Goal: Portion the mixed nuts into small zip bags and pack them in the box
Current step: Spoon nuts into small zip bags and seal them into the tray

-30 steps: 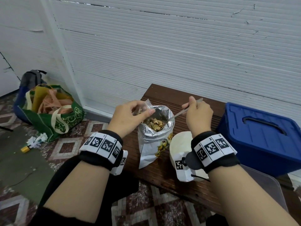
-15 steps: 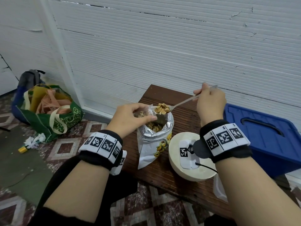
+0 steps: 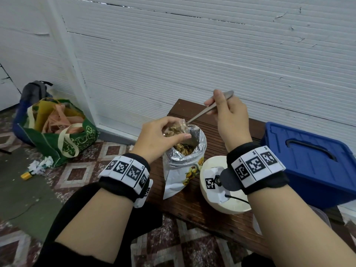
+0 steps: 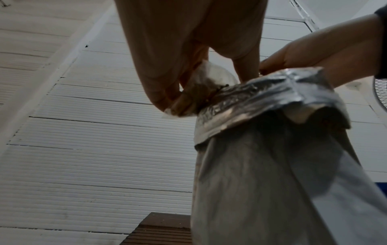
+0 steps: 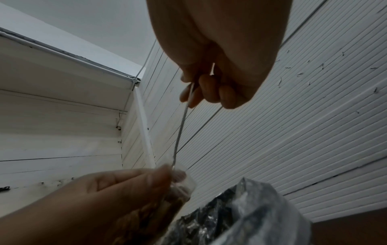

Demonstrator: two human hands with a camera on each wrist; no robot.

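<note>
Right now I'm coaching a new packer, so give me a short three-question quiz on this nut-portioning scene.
1. True or false: the right hand holds a spoon whose tip goes into the small zip bag.
2. Which hand holds the small zip bag above the foil nut bag?
A. the left hand
B. the right hand
C. neither
3. Fill in: the blue box on the bench has its lid ____.

Key: 1 true; 2 A; 3 on (closed).
</note>
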